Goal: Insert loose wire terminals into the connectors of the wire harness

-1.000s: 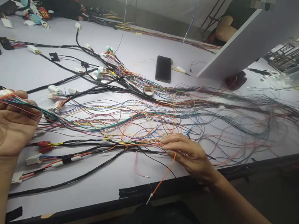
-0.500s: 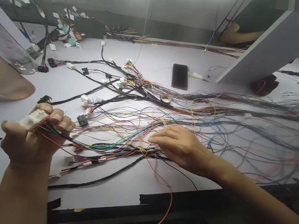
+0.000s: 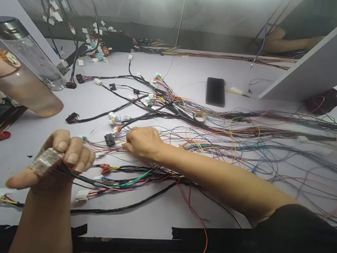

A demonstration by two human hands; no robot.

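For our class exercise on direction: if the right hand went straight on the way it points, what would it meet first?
Most likely the black connector just ahead of the right hand, though the hand's height is unclear, so it might brush thin wires first or pass above.

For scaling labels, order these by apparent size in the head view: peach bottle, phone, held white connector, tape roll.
1. Peach bottle
2. Held white connector, phone: too alike to rank
3. Tape roll
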